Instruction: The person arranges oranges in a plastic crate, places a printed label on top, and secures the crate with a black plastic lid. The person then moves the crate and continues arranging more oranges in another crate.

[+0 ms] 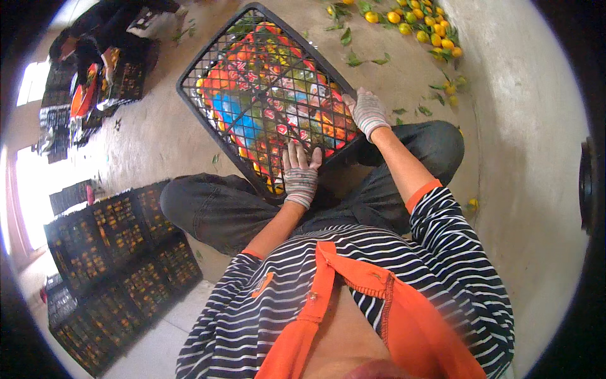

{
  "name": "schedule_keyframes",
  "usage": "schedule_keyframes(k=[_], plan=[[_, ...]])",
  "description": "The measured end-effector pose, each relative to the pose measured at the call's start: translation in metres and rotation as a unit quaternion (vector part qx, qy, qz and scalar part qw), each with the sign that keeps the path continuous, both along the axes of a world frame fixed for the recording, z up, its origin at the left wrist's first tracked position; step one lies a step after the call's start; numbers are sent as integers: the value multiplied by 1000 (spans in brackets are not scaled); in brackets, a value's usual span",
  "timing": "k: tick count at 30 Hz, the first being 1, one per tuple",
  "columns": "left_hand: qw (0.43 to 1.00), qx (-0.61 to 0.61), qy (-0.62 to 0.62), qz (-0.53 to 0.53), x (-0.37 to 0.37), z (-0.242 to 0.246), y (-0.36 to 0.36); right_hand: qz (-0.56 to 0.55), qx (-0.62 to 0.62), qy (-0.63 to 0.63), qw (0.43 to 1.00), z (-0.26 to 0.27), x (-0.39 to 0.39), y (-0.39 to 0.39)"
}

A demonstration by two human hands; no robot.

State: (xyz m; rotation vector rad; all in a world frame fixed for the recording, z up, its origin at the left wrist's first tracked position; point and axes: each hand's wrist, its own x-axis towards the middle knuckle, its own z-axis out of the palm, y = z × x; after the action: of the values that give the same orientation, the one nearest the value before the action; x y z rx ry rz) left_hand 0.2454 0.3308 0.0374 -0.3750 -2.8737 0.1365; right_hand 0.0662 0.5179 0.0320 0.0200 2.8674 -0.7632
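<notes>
A black plastic lattice crate sits tilted before my crossed legs. Through its grid shows a colourful printed sheet, with bits of orange and yellow along its edges. I cannot tell whether the grid is a lid or the crate's base. My left hand, in a striped fingerless glove, lies flat on the grid near the close corner, thumb spread. At the right edge, my right hand, gloved alike, grips the crate's rim, with its fingertips partly hidden.
Mandarins with leaves lie heaped along the wall at upper right. Stacked black crates holding orange fruit stand at my left. Another person works beside crates at upper left. Loose leaves dot the floor.
</notes>
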Motion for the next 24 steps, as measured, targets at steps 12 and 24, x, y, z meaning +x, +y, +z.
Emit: schedule_keyframes(k=[12, 24], plan=[[956, -103, -266, 71, -4, 30, 16, 58, -79, -126, 987, 14, -26, -3], [863, -189, -362, -298, -293, 101, 73, 107, -116, -123, 980, 16, -34, 3]])
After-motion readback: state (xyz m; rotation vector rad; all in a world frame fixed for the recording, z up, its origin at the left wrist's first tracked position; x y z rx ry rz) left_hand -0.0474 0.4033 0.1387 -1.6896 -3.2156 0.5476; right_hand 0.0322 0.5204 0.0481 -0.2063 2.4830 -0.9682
